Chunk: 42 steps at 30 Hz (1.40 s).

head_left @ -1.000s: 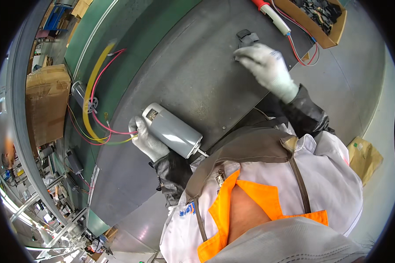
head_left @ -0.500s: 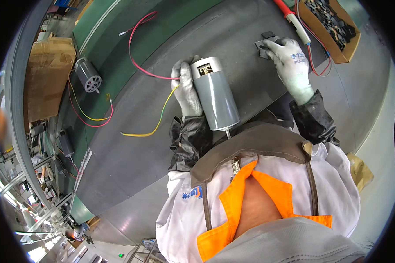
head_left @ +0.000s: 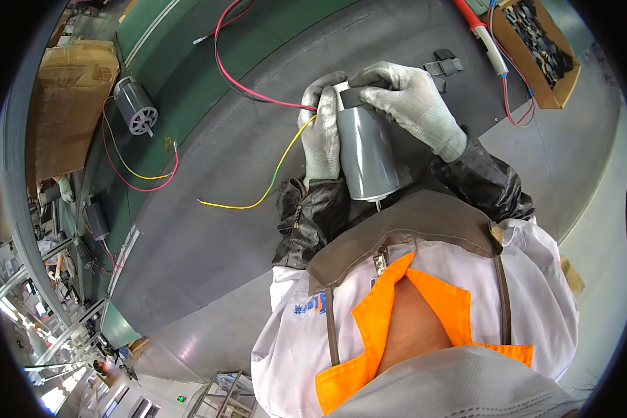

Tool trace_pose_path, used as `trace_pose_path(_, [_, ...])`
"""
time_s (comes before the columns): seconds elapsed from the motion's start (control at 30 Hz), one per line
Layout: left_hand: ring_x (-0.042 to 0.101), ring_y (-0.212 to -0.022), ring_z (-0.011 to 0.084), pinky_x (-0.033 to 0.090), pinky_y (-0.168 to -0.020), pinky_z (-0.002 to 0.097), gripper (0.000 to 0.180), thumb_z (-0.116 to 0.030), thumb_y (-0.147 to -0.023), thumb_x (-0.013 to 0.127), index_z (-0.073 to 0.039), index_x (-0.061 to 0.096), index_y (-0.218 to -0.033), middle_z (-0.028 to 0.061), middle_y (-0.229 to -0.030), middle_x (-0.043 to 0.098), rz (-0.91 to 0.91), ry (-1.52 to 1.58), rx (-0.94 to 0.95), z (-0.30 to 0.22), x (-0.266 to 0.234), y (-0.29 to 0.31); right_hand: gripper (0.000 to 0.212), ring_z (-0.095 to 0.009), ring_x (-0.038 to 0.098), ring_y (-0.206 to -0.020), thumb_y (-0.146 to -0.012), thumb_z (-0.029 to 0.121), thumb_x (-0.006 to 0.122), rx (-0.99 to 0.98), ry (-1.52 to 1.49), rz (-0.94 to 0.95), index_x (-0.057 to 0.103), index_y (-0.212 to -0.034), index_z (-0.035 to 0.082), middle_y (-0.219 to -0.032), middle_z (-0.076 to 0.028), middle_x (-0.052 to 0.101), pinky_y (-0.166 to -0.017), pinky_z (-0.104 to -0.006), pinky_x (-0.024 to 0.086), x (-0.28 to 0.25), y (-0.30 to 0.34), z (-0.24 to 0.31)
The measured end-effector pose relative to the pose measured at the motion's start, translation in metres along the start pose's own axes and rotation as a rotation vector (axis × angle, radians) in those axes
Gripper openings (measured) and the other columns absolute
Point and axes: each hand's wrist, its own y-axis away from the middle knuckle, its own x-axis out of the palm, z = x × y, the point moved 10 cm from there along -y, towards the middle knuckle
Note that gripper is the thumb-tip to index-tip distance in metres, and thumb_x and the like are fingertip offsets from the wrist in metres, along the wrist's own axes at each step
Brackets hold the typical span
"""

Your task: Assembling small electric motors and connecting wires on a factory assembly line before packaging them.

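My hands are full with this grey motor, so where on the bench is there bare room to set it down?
Bare grey bench top lies below the yellow wire, left of your left hand. It is crowded to your upper right: black pads, the red-handled tool and the cardboard box of parts. The green belt carries a second motor.

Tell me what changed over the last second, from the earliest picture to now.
The left hand lifted the grey motor off the table and drew it in toward the chest. The right hand left the small black pieces and came over to press on the motor's top end. The cardboard box and the second motor on the green belt stayed put.
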Motion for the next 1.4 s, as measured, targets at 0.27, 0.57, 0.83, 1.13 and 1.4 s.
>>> trace_pose_path(0.27, [0.062, -0.103, 0.016, 0.051, -0.091, 0.0303, 0.025, -0.017, -0.104, 0.055, 0.0, 0.058, -0.122, 0.0107, -0.116, 0.065, 0.09, -0.009, -0.043, 0.008, 0.006, 0.0, 0.043, -0.036, 0.068, -0.104, -0.096, 0.022, 0.062, -0.264, 0.311, -0.03, 0.058, -0.138, 0.012, -0.108, -0.017, 0.072, -0.09, -0.041, 0.055, 0.006, -0.002, 0.023])
trace_pose_path(0.57, [0.061, -0.103, 0.0162, 0.051, -0.091, 0.0303, 0.027, -0.022, -0.104, 0.055, -0.003, 0.056, -0.123, 0.0103, -0.117, 0.063, 0.095, 0.017, -0.068, 0.003, 0.01, 0.002, 0.054, -0.008, 0.058, -0.054, -0.098, 0.044, 0.064, 0.197, 0.021, 0.674, 0.063, -0.127, -0.002, -0.067, -0.002, 0.062, -0.045, -0.0216, 0.046, 0.02, -0.022, -0.033])
trace_pose_path(0.83, [0.059, -0.107, 0.0169, 0.049, -0.094, 0.0337, 0.036, -0.037, -0.109, 0.047, -0.005, 0.053, -0.125, 0.0099, -0.118, 0.06, 0.121, 0.074, -0.096, -0.002, 0.012, 0.008, 0.048, -0.008, 0.058, -0.048, -0.095, 0.037, 0.068, 0.262, -0.012, 0.723, 0.064, -0.123, -0.002, -0.067, -0.004, 0.065, -0.041, -0.0212, 0.045, 0.028, -0.03, -0.03])
trace_pose_path(1.13, [0.057, -0.109, 0.0166, 0.048, -0.096, 0.0338, 0.033, -0.032, -0.108, 0.047, -0.004, 0.053, -0.126, 0.0106, -0.122, 0.059, 0.089, 0.049, -0.125, 0.009, 0.0, 0.006, 0.039, -0.011, 0.06, -0.045, -0.097, 0.034, 0.067, 0.298, 0.018, 0.742, 0.068, -0.107, -0.004, -0.066, -0.009, 0.068, -0.038, -0.0244, 0.045, 0.039, -0.03, -0.03])
trace_pose_path(1.4, [0.06, -0.108, 0.0187, 0.047, -0.097, 0.0335, 0.025, -0.01, -0.097, 0.064, 0.0, 0.058, -0.119, 0.012, -0.118, 0.064, 0.051, -0.229, 0.039, -0.002, 0.0, -0.003, 0.037, -0.009, 0.064, -0.053, -0.104, 0.026, 0.052, 0.197, -0.282, 0.497, 0.065, -0.126, -0.001, -0.074, -0.006, 0.069, -0.044, -0.0205, 0.049, 0.016, -0.02, -0.038])
